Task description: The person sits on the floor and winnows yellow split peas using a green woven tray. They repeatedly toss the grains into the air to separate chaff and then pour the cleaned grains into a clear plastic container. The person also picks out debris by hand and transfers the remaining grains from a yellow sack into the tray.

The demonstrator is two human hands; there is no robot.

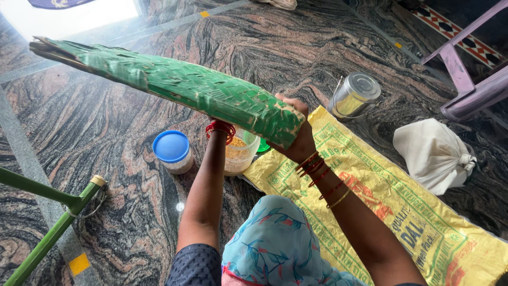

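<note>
I hold a flat woven winnowing tray (174,85), painted green and seen edge-on, lifted above the floor and tilted up to the left. My right hand (296,139) grips its near right corner; red and gold bangles ring that wrist. My left hand is hidden behind the tray's underside; only its wrist with red bangles (220,128) shows, so I cannot tell its grip. Beneath the tray stands a clear plastic jar (239,153) holding yellowish grain, beside a green lid (263,146).
A blue-lidded jar (172,152) stands left of my arm. A steel lidded can (354,95) and a tied white cloth bag (434,153) lie at right. A yellow woven sack (370,201) is spread on the marble floor. Green metal frame (47,222) at left, purple chair legs (465,74) at top right.
</note>
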